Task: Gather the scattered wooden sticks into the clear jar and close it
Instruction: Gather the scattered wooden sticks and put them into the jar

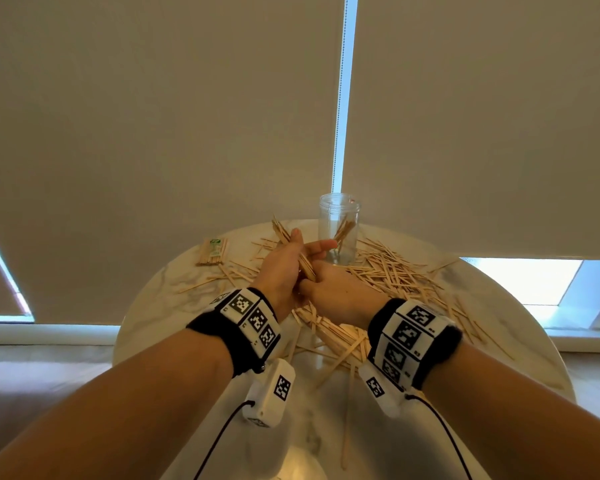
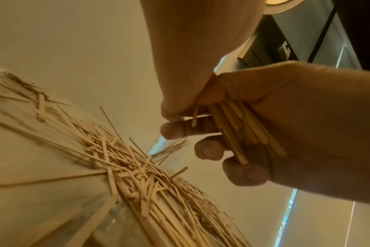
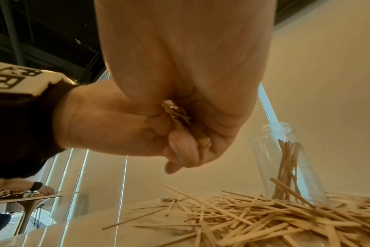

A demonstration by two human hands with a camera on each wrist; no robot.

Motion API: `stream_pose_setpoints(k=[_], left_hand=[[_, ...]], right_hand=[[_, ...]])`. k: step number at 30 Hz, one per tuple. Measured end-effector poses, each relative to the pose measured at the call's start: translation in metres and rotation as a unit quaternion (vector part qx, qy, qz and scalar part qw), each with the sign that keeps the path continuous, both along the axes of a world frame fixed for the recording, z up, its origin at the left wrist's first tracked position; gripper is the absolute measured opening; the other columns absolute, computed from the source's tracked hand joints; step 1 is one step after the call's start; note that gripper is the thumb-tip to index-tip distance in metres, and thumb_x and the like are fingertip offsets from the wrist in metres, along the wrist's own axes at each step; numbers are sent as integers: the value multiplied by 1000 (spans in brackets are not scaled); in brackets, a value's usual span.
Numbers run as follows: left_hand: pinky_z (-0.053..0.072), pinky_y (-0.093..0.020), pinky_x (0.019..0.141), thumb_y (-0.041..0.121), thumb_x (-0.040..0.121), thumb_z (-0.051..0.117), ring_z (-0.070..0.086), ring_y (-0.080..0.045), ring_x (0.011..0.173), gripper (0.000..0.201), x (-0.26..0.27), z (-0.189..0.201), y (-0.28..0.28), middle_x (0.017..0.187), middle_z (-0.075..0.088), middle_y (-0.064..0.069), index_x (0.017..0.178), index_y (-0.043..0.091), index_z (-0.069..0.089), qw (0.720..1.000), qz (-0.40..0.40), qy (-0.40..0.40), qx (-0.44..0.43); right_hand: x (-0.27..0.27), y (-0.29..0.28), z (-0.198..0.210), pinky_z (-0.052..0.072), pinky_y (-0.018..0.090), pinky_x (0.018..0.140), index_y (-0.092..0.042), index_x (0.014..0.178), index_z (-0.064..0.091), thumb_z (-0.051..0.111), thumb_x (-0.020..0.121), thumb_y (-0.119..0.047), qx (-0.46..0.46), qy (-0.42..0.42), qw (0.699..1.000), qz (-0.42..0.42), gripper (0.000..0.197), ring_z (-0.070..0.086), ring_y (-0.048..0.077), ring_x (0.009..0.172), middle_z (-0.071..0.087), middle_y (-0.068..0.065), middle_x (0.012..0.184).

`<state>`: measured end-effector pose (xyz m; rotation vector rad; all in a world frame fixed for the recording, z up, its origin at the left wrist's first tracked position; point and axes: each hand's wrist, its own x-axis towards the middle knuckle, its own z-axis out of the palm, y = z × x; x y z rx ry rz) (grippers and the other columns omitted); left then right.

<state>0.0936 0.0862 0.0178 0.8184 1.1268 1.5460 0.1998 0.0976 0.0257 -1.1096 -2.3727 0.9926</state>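
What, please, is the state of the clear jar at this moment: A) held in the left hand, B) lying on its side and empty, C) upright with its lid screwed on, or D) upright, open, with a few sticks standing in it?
D: the clear jar stands upright on the table with no lid on its mouth, a few sticks leaning inside, while both hands hold a bundle of sticks in front of it.

The scattered sticks (image 1: pixel 392 271) are pale, light-tan wood, and the jar (image 1: pixel 339 227) standing among them is clear and colourless. The round table (image 1: pixel 174 292) is cream-white with faint grey marble veining, and the packet of sticks (image 1: pixel 213 251) near its far left edge bears a small green label. Each wristband (image 1: pixel 243 327) is black, carrying white tiles printed with black-and-white square code patterns.
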Motion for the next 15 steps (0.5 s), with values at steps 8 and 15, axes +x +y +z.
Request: stream_pose_setpoints(k=[8, 15], left_hand=[[60, -41, 76, 24, 95, 62, 72, -25, 87, 34, -20, 12, 8, 109, 73, -13, 125, 13, 50, 994, 91, -43, 31], [59, -36, 61, 27, 104, 42, 71, -28, 66, 27, -7, 13, 8, 78, 72, -17, 88, 9, 55, 992, 66, 106, -10]], right_hand=[[15, 12, -12, 44, 32, 62, -14, 98, 59, 41, 102, -36, 104, -77, 991, -36, 29, 54, 17, 68, 59, 1, 80], [12, 13, -17, 53, 32, 69, -17, 104, 63, 48, 101, -44, 174, -133, 974, -52, 30, 58, 16, 69, 60, -1, 77]])
